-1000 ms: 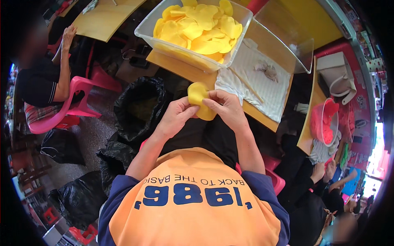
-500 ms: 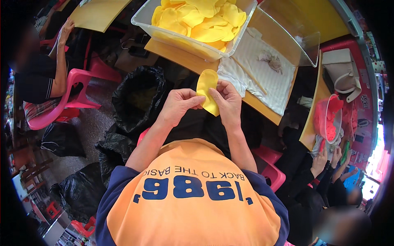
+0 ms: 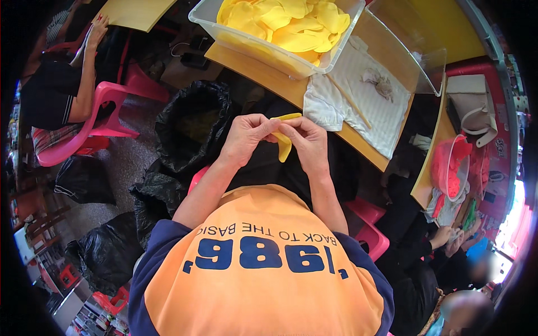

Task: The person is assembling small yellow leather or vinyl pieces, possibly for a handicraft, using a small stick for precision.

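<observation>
Clearly, both hands are busy with one yellow piece (image 3: 285,147), held in the air just off the near edge of the bench (image 3: 241,68). The left grip (image 3: 249,137) pinches it between thumb and fingers from the left; the right grip (image 3: 307,143) does likewise from the right, and the two sets of fingertips are close together. The piece is bent, one part showing above the thumbs and a tail hanging down between the hands. Toward the bench's left corner sits a clear plastic bin (image 3: 252,47) heaped with flat yellow pieces (image 3: 302,28). To the right of it, a white cloth (image 3: 386,120) spreads out and laps over the near edge, with a wooden stick (image 3: 350,102) and a crumpled brownish scrap (image 3: 381,83) lying on it. Well to the left of the left grip is an open black plastic bag (image 3: 168,129), its contents too dim to make out.
</observation>
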`<action>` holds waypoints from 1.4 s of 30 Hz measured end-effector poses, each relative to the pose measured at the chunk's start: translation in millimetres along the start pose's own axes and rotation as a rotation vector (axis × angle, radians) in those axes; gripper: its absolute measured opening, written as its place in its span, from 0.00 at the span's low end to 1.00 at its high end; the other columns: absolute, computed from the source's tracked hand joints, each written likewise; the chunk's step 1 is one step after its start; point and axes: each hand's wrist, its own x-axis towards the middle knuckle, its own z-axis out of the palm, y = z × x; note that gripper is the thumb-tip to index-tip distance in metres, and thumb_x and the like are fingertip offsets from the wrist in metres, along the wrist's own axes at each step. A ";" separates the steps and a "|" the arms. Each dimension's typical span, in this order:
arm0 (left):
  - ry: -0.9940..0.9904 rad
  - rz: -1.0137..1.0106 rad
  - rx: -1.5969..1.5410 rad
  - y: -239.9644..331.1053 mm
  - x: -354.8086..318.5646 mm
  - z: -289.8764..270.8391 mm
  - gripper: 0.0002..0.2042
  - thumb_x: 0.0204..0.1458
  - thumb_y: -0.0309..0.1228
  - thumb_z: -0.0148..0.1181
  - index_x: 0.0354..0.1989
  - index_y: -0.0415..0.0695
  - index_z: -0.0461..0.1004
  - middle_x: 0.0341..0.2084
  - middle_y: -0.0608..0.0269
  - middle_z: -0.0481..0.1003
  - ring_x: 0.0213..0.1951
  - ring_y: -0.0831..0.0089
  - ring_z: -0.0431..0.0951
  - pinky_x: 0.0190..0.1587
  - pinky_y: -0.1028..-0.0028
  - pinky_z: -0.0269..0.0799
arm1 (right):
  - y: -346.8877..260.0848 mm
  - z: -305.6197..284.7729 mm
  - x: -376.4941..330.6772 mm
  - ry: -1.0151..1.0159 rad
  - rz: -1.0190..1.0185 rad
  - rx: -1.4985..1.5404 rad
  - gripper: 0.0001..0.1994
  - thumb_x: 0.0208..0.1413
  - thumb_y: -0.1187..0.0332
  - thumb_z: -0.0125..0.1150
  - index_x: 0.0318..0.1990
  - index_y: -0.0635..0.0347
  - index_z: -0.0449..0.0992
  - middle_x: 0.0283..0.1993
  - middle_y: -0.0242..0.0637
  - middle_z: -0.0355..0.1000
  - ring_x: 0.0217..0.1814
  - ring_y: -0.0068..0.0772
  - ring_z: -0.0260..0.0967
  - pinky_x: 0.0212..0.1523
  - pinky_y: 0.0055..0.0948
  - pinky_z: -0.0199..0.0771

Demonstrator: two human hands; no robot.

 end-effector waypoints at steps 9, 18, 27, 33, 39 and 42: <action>-0.077 0.040 0.371 -0.5 1.7 -7.4 0.04 0.52 0.27 0.61 0.28 0.39 0.76 0.25 0.66 0.76 0.28 0.83 0.75 0.35 0.84 0.70 | -7.0 2.3 1.2 0.118 -0.137 -0.311 0.05 0.57 0.72 0.57 0.34 0.66 0.73 0.32 0.25 0.68 0.31 0.12 0.60 0.31 0.14 0.62; -0.013 0.096 -0.121 -17.6 10.1 1.0 0.08 0.53 0.24 0.57 0.40 0.35 0.74 0.31 0.66 0.76 0.33 0.83 0.75 0.37 0.82 0.72 | -5.9 19.8 -3.9 0.058 -0.235 -0.344 0.04 0.51 0.75 0.62 0.33 0.66 0.74 0.32 0.35 0.66 0.26 0.22 0.64 0.27 0.19 0.65; 0.080 0.276 -0.151 -20.7 12.2 0.4 0.11 0.49 0.21 0.59 0.42 0.39 0.76 0.36 0.58 0.78 0.34 0.76 0.78 0.39 0.78 0.75 | 4.8 42.3 -12.4 0.004 -0.191 -0.335 0.04 0.49 0.76 0.63 0.32 0.66 0.75 0.32 0.34 0.67 0.31 0.23 0.66 0.31 0.19 0.66; 0.023 0.256 -0.215 -38.1 15.7 -20.1 0.09 0.49 0.23 0.60 0.39 0.36 0.77 0.35 0.57 0.78 0.36 0.74 0.78 0.40 0.76 0.76 | 8.6 51.0 -13.0 -0.037 -0.246 -0.338 0.04 0.49 0.76 0.63 0.32 0.67 0.75 0.32 0.35 0.67 0.31 0.25 0.67 0.32 0.20 0.67; 0.111 0.303 -0.252 -43.0 16.0 -25.8 0.09 0.51 0.24 0.58 0.41 0.39 0.76 0.36 0.53 0.78 0.37 0.68 0.79 0.39 0.72 0.78 | 9.0 56.9 -11.6 -0.063 -0.223 -0.367 0.06 0.48 0.75 0.64 0.33 0.67 0.75 0.33 0.37 0.69 0.33 0.30 0.69 0.34 0.22 0.69; 0.127 0.332 -0.237 -39.1 13.3 -25.3 0.09 0.52 0.25 0.57 0.41 0.39 0.75 0.36 0.53 0.78 0.37 0.69 0.79 0.40 0.73 0.78 | 11.0 54.2 -10.7 -0.053 -0.177 -0.288 0.06 0.50 0.74 0.64 0.34 0.66 0.76 0.32 0.35 0.71 0.33 0.25 0.69 0.34 0.20 0.69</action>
